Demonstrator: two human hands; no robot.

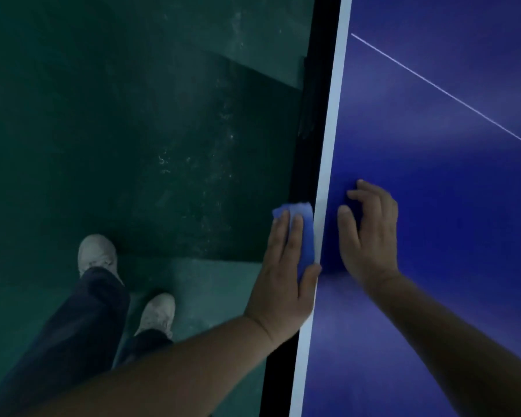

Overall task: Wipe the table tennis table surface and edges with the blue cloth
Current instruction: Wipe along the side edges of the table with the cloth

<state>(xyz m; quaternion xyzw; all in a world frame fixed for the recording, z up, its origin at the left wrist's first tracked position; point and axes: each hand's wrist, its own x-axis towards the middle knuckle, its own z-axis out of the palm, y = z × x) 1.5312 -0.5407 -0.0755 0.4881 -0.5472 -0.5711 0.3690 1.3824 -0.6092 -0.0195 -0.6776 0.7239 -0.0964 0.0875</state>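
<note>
Left hand (285, 266) presses folded blue cloth (303, 236) against table's black edge (306, 164).

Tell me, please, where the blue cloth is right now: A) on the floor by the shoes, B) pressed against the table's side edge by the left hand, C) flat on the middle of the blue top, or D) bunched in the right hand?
B: the left hand presses the cloth against the table's side edge, while the right hand rests its fingers on the top, holding nothing.
</note>
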